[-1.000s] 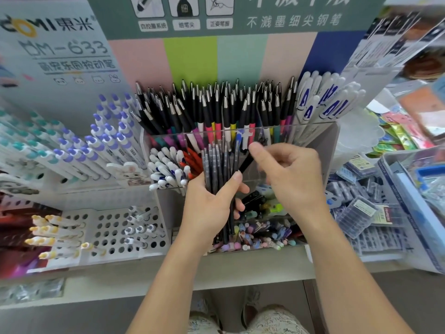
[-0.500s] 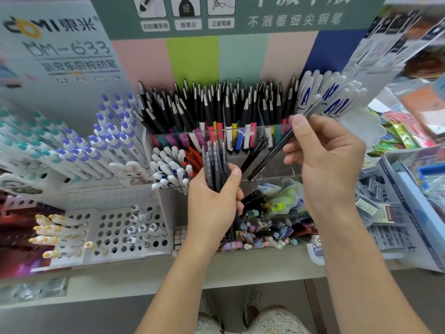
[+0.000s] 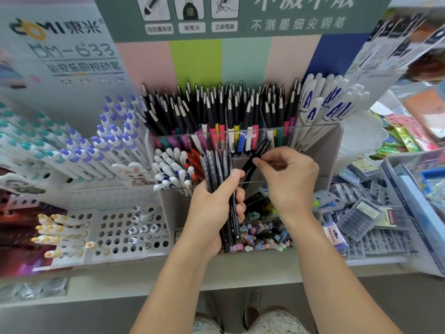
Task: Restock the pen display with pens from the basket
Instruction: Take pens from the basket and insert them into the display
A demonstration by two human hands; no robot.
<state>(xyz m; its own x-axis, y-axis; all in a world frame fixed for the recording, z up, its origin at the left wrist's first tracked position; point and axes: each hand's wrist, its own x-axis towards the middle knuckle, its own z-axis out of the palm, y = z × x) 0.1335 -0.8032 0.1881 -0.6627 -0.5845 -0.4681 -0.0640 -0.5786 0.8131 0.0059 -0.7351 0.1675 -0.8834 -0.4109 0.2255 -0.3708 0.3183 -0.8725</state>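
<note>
Big pen display [image 3: 334,150] dead ahead, clear front wall, back row packed with upright black pens [image 3: 216,109] with coloured lower barrels, white pens [image 3: 320,104] with blue lettering crammed at the right end. Rack of purple-capped white pens [image 3: 113,141] off to the left, pegboard tray [image 3: 115,227] with a few yellow-tipped ones below it. Left hand [image 3: 212,210] wrapped tight round a bundle of dark grey pens [image 3: 216,165], tips up, right in front of the display's middle tier. Right hand [image 3: 289,179] pinching a single black pen [image 3: 256,156] by thumb and fingertips, tilted, upper end against the clear wall, just beside the bundle. No basket anywhere in view
</note>
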